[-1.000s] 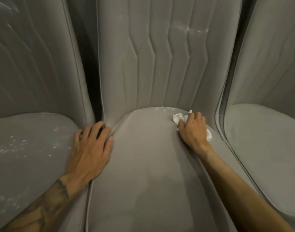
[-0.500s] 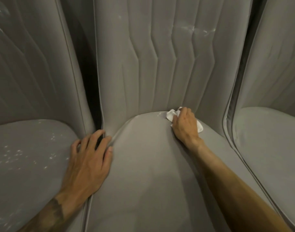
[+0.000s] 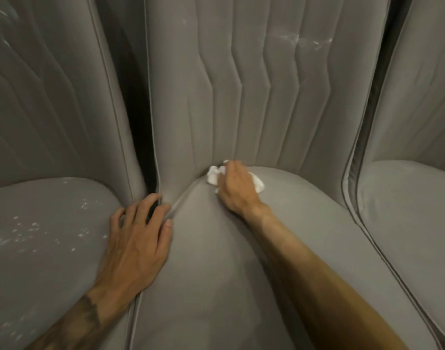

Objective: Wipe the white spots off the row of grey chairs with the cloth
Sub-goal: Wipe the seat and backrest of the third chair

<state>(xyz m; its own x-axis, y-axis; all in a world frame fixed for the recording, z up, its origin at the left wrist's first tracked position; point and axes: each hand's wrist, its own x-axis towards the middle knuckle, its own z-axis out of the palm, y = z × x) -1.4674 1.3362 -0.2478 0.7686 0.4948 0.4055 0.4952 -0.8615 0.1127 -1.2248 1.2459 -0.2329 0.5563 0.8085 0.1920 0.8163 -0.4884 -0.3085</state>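
The middle chair (image 3: 203, 261) serves as the reference. At the back of its seat, where the cushion meets the backrest, the right hand (image 3: 237, 188) holds the crumpled white cloth (image 3: 212, 176), fingers curled over it and pressing it against the fabric; bits of cloth stick out on both sides of the hand. The left hand (image 3: 138, 238) rests at the middle chair's left edge, on the seam toward the left chair (image 3: 39, 274), fingers spread and lightly bent, gripping nothing. White spots (image 3: 26, 231) speckle the left chair's seat. Faint white smears (image 3: 299, 40) mark the upper right of the middle chair's backrest. The right chair (image 3: 406, 210) stands just beside the middle chair.
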